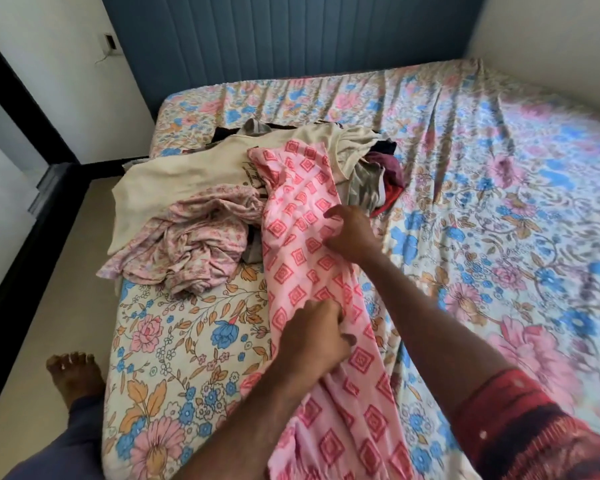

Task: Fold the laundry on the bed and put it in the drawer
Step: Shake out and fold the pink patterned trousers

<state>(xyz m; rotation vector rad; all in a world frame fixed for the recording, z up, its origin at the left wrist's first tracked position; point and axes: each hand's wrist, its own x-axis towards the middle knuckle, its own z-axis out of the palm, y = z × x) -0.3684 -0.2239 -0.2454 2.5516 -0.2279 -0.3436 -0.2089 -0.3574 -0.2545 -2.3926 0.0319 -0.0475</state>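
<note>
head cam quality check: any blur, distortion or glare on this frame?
Head view: the right half of the floral bedsheet is smeared by motion blur, while the pink diamond-print garment and both gripping hands, left hand and right hand, stay fairly sharp; wide-angle bending curves the blue headboard and bed edges; soft daylight, no glare, only faint shadows.

You have no readable text, label, brand, number or sign anywhere in this view. The one candidate is a dark print [253, 174] on the front of the cream T-shirt [174, 178] in the laundry pile; most of it is hidden under the pink diamond-patterned garment [302, 216], and the part that shows is too small and blurred for you to make out any letters. The marks on the other fabrics are patterns only, not writing.
</note>
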